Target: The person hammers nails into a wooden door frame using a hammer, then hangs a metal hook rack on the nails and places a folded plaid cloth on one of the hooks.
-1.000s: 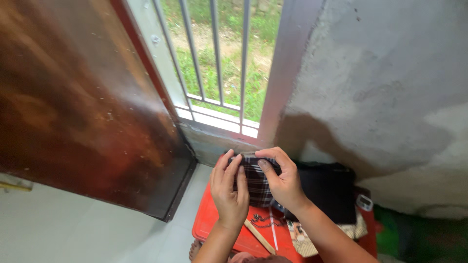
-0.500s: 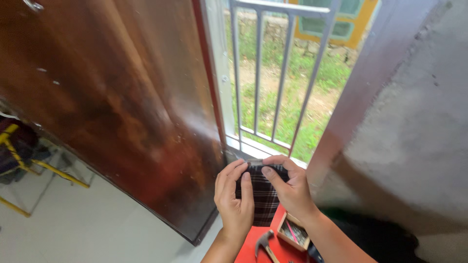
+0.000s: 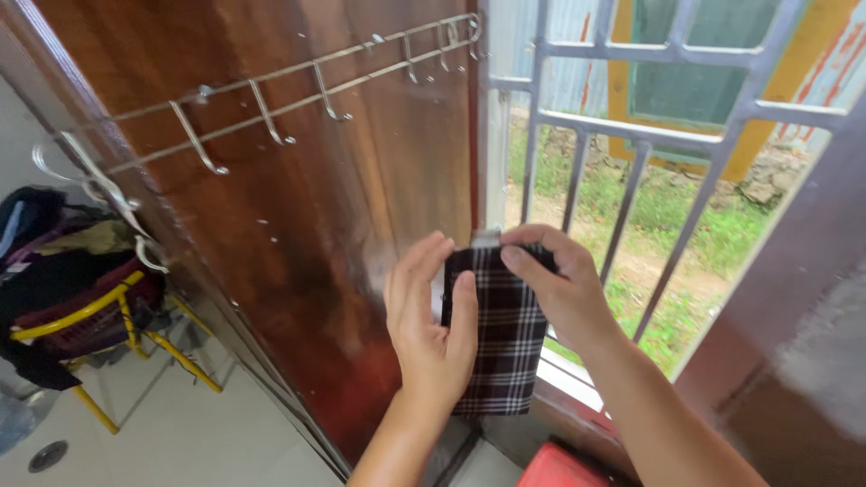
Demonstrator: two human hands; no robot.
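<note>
From the head view, both hands hold a folded dark plaid cloth [image 3: 499, 335] up in front of the barred window [image 3: 631, 180]. The left hand [image 3: 431, 325] pinches its left edge with thumb on the front, and the right hand [image 3: 559, 289] grips the top. A metal hook rack [image 3: 271, 99] lines the brown door [image 3: 298, 225] at left.

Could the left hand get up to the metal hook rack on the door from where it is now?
Probably yes. The left hand rests on the checked cloth right beside the wooden door, and the hook rack sits above it with nothing between. It would have to let go of the cloth first.
</note>
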